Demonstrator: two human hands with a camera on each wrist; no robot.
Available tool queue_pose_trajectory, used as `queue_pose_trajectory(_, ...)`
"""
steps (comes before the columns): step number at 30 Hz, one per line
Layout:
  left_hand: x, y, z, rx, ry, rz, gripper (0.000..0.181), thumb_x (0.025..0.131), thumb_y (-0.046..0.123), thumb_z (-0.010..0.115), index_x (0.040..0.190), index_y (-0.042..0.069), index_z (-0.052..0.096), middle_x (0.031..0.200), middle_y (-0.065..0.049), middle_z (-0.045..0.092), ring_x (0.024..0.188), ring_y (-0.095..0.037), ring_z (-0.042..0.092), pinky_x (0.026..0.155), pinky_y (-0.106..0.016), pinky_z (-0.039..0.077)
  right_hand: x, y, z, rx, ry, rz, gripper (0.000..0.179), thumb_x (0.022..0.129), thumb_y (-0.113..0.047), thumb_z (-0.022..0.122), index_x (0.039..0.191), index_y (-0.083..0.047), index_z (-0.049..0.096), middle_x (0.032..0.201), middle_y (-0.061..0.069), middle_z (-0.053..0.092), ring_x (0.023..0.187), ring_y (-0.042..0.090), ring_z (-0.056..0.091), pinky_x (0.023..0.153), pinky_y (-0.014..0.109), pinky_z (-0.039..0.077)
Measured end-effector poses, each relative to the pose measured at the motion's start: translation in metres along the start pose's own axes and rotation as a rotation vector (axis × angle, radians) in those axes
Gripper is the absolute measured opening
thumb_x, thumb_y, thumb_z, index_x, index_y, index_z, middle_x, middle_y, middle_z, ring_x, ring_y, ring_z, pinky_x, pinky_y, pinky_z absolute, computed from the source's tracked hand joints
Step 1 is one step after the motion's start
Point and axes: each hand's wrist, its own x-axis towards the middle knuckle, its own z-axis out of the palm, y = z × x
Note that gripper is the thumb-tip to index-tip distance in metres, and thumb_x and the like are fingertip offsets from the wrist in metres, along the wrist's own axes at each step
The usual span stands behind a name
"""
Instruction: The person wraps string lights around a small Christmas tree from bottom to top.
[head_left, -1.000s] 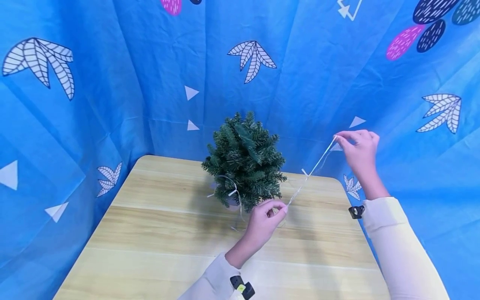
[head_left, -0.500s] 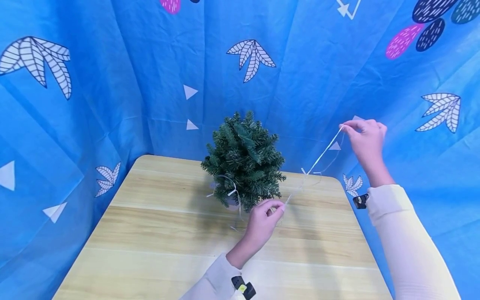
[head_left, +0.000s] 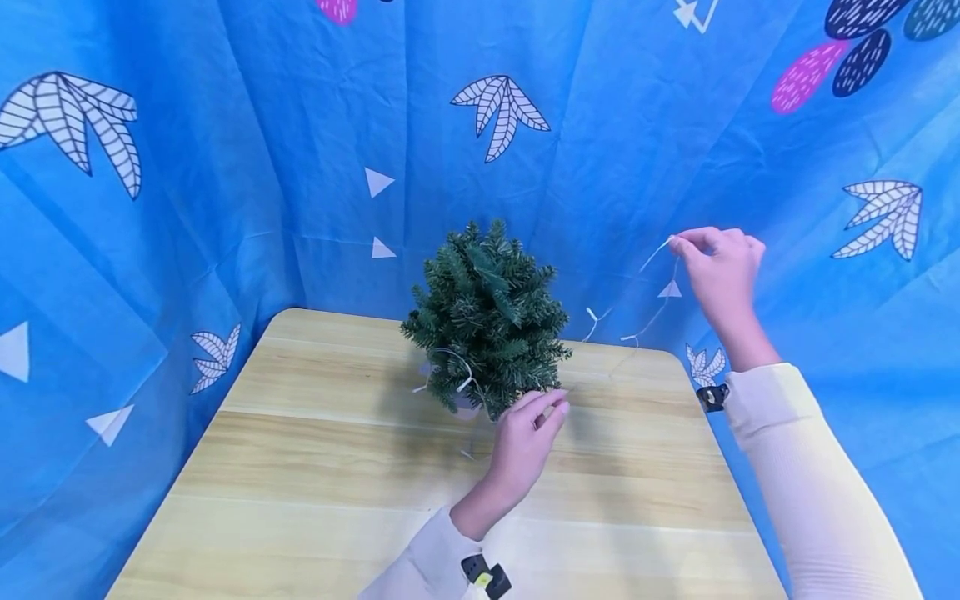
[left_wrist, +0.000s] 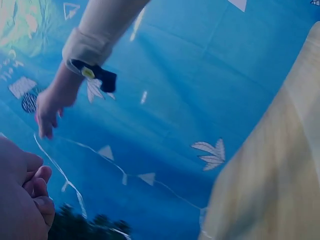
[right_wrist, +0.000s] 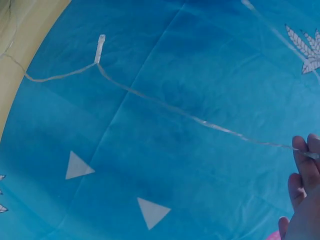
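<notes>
A small green artificial Christmas tree [head_left: 487, 304] stands on the wooden table, its pale pot [head_left: 466, 408] mostly hidden under the branches. Thin clear string lights [right_wrist: 170, 107] with small white bulbs hang at its lower left and run off to the right. Up to the right of the tree, my right hand [head_left: 722, 271] pinches the cord between thumb and fingertips, with two strands sagging below. My left hand [head_left: 525, 442] is low in front of the tree, fingers loosely bent, thumb and forefinger slightly apart. In the left wrist view the cord [left_wrist: 60, 167] passes beyond the left hand [left_wrist: 22, 192].
A blue patterned curtain [head_left: 337, 167] hangs behind the wooden table [head_left: 315, 500] and along both sides. The table's back edge runs just behind the tree. One loose bulb [head_left: 467, 454] lies near the pot's front. Each wrist wears a dark band [head_left: 483, 575].
My right hand has risen, drawing the cord up, then shifted slightly left. The taut cord between the hands has gone slack, and my left thumb and forefinger have parted from it.
</notes>
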Motion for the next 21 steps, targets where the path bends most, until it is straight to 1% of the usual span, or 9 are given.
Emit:
queue_pose_trajectory(3,0.011,0.015,-0.002,-0.018,-0.012,0.034,0.025,0.098,0.02,0.067,0.119,0.01,0.074,0.102,0.001,0.072,0.064,0.0,0.047,0.055,-0.018,0.046,-0.002,-0.005,0.004,-0.015,0.001,-0.036,0.041,0.099,-0.041,0.064,0.112,-0.005,0.076,0.106,0.016,0.073,0.109,0.022,0.049,0.112,0.045,0.015)
queue_pose_trajectory(5,0.02,0.026,-0.003,-0.039,-0.02,0.047,0.025,0.097,0.018,0.068,0.119,0.01,0.073,0.103,0.0,0.072,0.065,0.0,0.048,0.055,-0.018,0.048,-0.004,-0.006,0.008,-0.025,-0.003,-0.056,0.041,0.099,-0.04,0.063,0.112,-0.004,0.076,0.106,0.019,0.073,0.112,0.028,0.052,0.113,0.046,0.014)
queue_pose_trajectory(8,0.035,0.044,0.001,-0.084,-0.033,0.043,0.025,0.096,0.016,0.07,0.119,0.01,0.074,0.103,0.0,0.072,0.065,-0.001,0.049,0.054,-0.018,0.048,-0.009,-0.007,0.013,-0.047,-0.008,-0.076,0.039,0.1,-0.038,0.063,0.111,-0.003,0.076,0.105,0.019,0.073,0.111,0.034,0.055,0.113,0.048,0.014)
queue_pose_trajectory(11,0.05,0.058,0.008,-0.1,-0.04,0.039,0.025,0.096,0.017,0.07,0.12,0.013,0.074,0.104,0.003,0.071,0.063,-0.001,0.048,0.053,-0.018,0.047,-0.014,-0.007,0.017,-0.067,-0.014,-0.085,0.037,0.1,-0.036,0.063,0.11,-0.003,0.076,0.104,0.018,0.073,0.106,0.035,0.055,0.112,0.05,0.015)
queue_pose_trajectory(13,0.061,0.064,0.015,-0.107,-0.038,0.048,0.025,0.096,0.018,0.07,0.121,0.014,0.074,0.104,0.003,0.071,0.063,-0.001,0.048,0.054,-0.017,0.046,-0.018,-0.007,0.019,-0.077,-0.012,-0.094,0.036,0.1,-0.035,0.064,0.109,-0.002,0.076,0.101,0.019,0.074,0.103,0.035,0.053,0.111,0.051,0.015)
queue_pose_trajectory(17,0.082,0.07,0.031,-0.119,-0.029,0.071,0.026,0.096,0.02,0.07,0.121,0.014,0.073,0.105,0.003,0.07,0.063,-0.001,0.048,0.053,-0.018,0.045,-0.024,-0.007,0.021,-0.081,0.01,-0.113,0.034,0.099,-0.033,0.066,0.107,-0.002,0.077,0.094,0.018,0.073,0.098,0.034,0.051,0.109,0.053,0.017)
queue_pose_trajectory(21,0.105,0.075,0.045,-0.085,-0.011,0.068,0.027,0.097,0.023,0.069,0.123,0.015,0.071,0.105,0.005,0.069,0.066,-0.001,0.05,0.056,-0.017,0.045,-0.031,-0.004,0.022,-0.075,0.03,-0.129,0.033,0.099,-0.032,0.066,0.105,-0.002,0.077,0.093,0.019,0.073,0.096,0.033,0.051,0.106,0.053,0.018)
